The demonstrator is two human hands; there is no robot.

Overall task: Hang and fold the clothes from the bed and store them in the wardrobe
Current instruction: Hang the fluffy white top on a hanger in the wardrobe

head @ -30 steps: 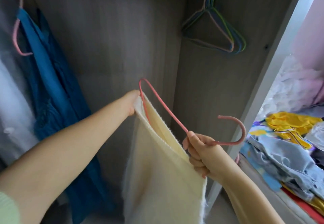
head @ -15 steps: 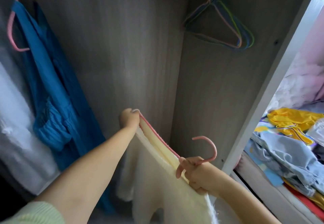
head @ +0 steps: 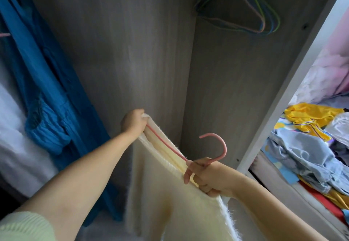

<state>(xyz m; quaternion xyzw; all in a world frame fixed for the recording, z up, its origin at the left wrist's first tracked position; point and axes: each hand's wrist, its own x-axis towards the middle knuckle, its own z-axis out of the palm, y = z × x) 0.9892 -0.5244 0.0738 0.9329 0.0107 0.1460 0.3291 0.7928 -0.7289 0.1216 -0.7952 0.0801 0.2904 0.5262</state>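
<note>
A cream fuzzy garment (head: 170,193) hangs on a pink hanger (head: 217,146) inside the grey wardrobe (head: 132,42). My left hand (head: 133,122) grips the far end of the hanger together with the garment's top edge. My right hand (head: 205,176) is closed around the hanger's neck and the near edge of the cloth, with the hook standing up above it. The hanger's lower bar is hidden inside the fabric. A pile of clothes (head: 311,146) lies on the bed at the right.
A blue garment (head: 43,82) and a white one (head: 17,146) hang at the left. Several empty coloured hangers (head: 251,10) hang at the top right of the wardrobe. The white wardrobe side panel (head: 294,70) separates it from the bed.
The garment has slid fully onto the hanger, hiding the shoulder that stuck out before. Both hands sit lower in the view, and the hook now points upward.
</note>
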